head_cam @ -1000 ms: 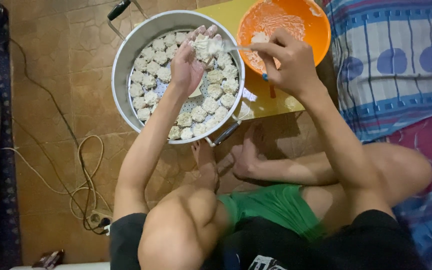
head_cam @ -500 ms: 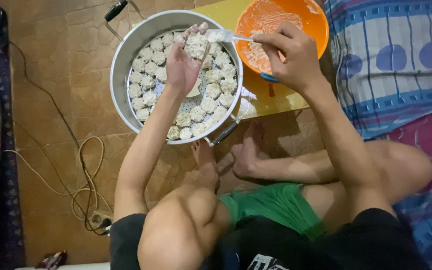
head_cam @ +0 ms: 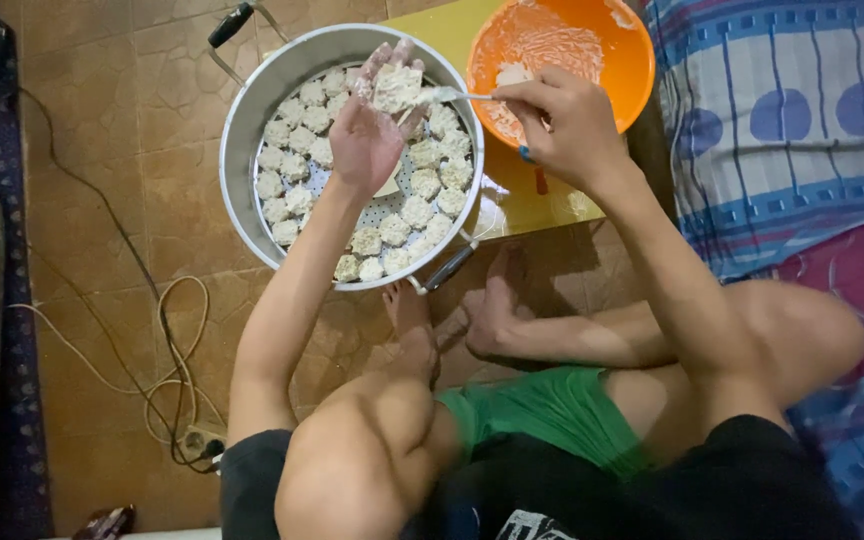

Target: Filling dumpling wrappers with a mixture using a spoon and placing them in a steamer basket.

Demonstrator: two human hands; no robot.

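left hand (head_cam: 367, 135): raised palm-up over the steamer pan, fingers cupped under a floury wrapper (head_cam: 396, 87) resting on the fingertips
right hand (head_cam: 564, 125): closed around a spoon (head_cam: 452, 96); the spoon's tip touches the wrapper; the hand sits over the near rim of the orange bowl
steamer pan (head_cam: 242, 150): round metal, on the tiled floor (head_cam: 132, 200); its tray is packed with pale dumplings (head_cam: 417, 210)
orange bowl (head_cam: 632, 60): smeared with filling, standing on a low yellow desk (head_cam: 532, 205), touching the pan's right edge
cables (head_cam: 167, 340): looped on the floor, left of the person's knee
striped cloth (head_cam: 782, 120): right of the desk
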